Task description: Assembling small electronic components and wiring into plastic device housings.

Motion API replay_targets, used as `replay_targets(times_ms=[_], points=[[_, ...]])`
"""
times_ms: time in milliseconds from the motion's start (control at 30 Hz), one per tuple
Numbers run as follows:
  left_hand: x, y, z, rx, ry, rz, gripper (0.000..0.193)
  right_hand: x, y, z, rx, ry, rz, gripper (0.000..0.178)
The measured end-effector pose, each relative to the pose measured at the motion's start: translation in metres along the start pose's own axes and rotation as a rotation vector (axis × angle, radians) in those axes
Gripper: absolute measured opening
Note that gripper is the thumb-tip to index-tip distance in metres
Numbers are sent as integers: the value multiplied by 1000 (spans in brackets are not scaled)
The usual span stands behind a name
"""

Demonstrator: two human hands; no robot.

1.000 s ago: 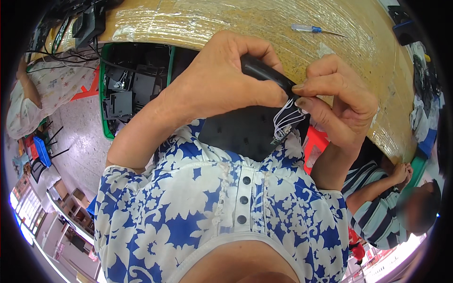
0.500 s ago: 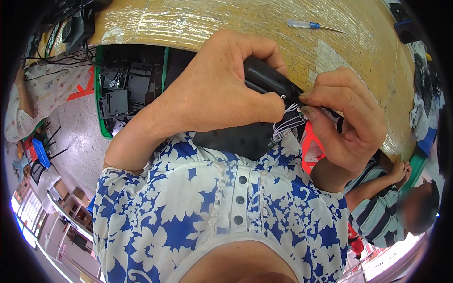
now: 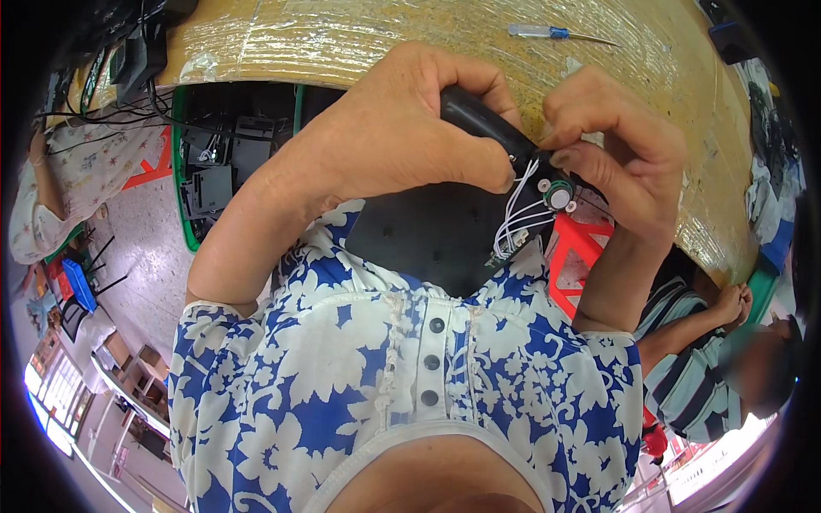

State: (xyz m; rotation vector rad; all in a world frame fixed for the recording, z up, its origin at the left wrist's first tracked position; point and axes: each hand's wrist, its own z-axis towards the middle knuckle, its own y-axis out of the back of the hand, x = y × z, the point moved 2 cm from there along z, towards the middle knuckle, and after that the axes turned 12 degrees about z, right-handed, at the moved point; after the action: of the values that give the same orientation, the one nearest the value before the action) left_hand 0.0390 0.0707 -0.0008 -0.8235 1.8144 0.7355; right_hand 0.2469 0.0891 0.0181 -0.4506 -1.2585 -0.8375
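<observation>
My left hand (image 3: 419, 128) is wrapped round the rounded rim of a black plastic housing (image 3: 483, 120). The housing's broad flat part (image 3: 419, 231) hangs between my arms, against the flowered shirt. Thin white wires (image 3: 516, 209) run loose along its right side, from near the rim down to a small connector end. Beside them, a round silver part with a green ring (image 3: 558, 198) is set in the housing. At the rim, just above the wires, my right hand (image 3: 616, 145) has thumb and forefinger drawn together in a pinch; what lies between the tips is too small to tell.
A screwdriver with a clear and blue handle (image 3: 539, 32) lies on the film-covered table (image 3: 342, 38). Under the table edge at left, a green-rimmed crate (image 3: 180, 171) holds dark flat parts. Black cables and devices (image 3: 141, 51) sit at far left. Another person's hands (image 3: 734, 305) are at right.
My right hand has moved up and slightly away from the wires, uncovering the round silver part. My left hand still grips the housing, raised a little.
</observation>
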Motion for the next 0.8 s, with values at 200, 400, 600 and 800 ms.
replay_targets(times_ms=[200,400,600,800], points=[[2,0,-4,75,21,-141,30,-16,-4,-8,-16,-62,308,12],[14,-11,-17,70,167,-382,41,-27,-10,-15,-26,-59,434,11],[5,-14,-28,-14,141,-332,33,-28,-11,-18,-6,-5,414,13],[6,-13,-31,-48,75,-191,23,-28,-17,-21,-94,-43,459,14]])
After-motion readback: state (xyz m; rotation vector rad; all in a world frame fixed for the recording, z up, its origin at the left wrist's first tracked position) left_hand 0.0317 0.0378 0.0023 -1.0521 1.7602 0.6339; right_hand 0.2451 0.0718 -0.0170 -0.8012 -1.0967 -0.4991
